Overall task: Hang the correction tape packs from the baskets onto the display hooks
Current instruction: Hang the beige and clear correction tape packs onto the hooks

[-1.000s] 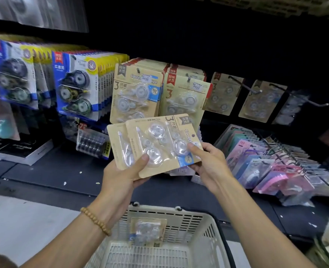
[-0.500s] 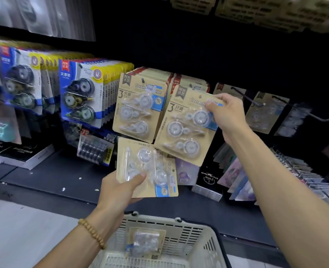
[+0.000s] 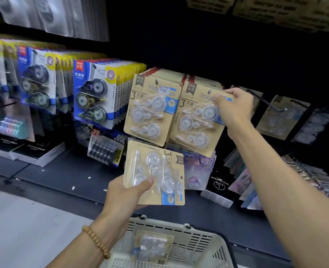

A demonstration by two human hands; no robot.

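Observation:
My right hand [image 3: 234, 108] pinches the top right corner of a tan correction tape pack [image 3: 195, 120], held upright at the front of the right-hand row of hanging packs; a hook tip shows in its top hole. To its left hangs another full row of tan packs [image 3: 152, 107]. Lower down, my left hand [image 3: 127, 192] grips a sideways tan pack [image 3: 159, 176], thumb on its clear blister. One more pack [image 3: 153, 245] leans inside the white basket [image 3: 198, 246] at the bottom.
Blue and yellow tape packs [image 3: 94, 95] fill the hooks on the left. Partly filled hooks with packs [image 3: 279, 117] stand to the right. Small boxes, a purple card [image 3: 198, 171] and angled packets lie on the dark shelf below. Black boxes [image 3: 38, 151] sit at lower left.
My right hand carried its pack up and right from the left hand's stack to the front of the right row. The left hand keeps one pack, raised a little.

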